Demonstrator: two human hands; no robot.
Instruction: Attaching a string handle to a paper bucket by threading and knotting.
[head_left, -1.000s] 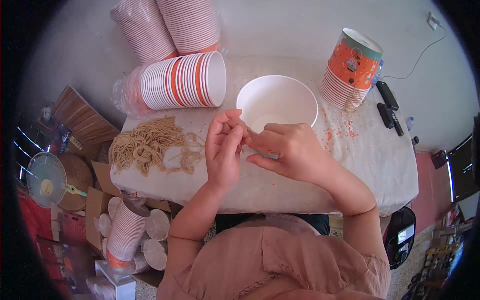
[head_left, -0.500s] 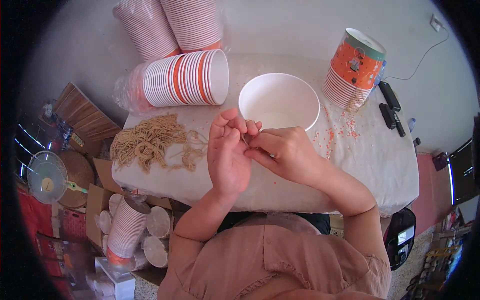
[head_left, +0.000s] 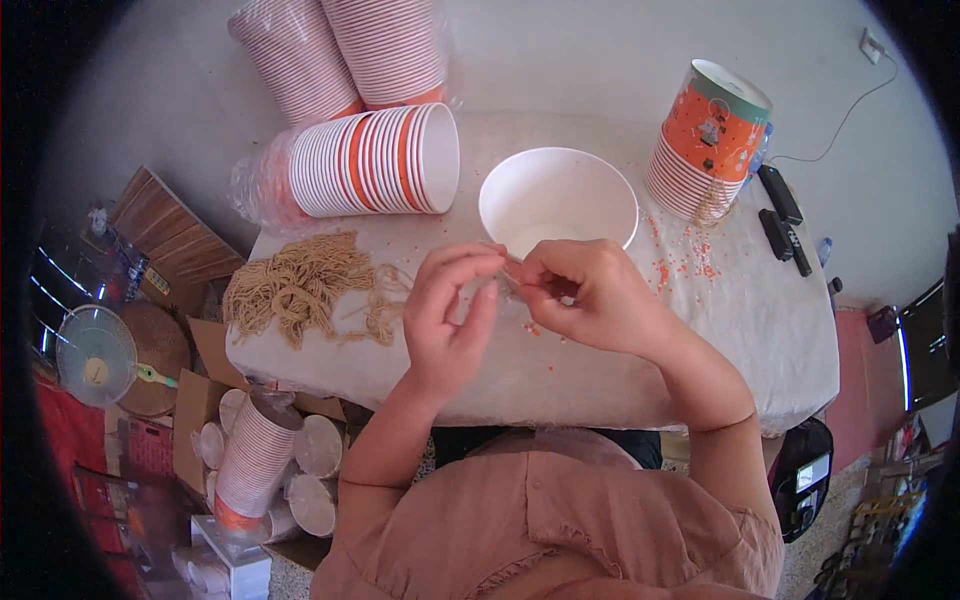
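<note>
In front of the white tub my two hands meet at the fingertips. My right hand (head_left: 590, 297) is closed in a pinch at what looks like a thin strand, mostly covered by the fingers. Curved toward it, my left hand (head_left: 445, 315) has its thumb apart from its fingers, and the gap between them is bare; its fingertips touch or nearly touch the right ones. The open white tub (head_left: 558, 190) stands just beyond the hands. To the left lies a heap of tan cord (head_left: 295, 285), with a few loose strands (head_left: 378, 318) at its right side.
A stack of white and orange paper tubs (head_left: 375, 160) lies on its side at the back left. Another stack (head_left: 710, 140) stands upside down at the right, near black devices (head_left: 780, 225). Small orange bits (head_left: 685, 265) dot the tablecloth. A carton of tubs (head_left: 200, 410) sits below left.
My left hand has turned and dropped slightly, its fingers now bending over toward the right hand. The right hand stays pinched, a little nearer the tub. Orange bits below the hands now show.
</note>
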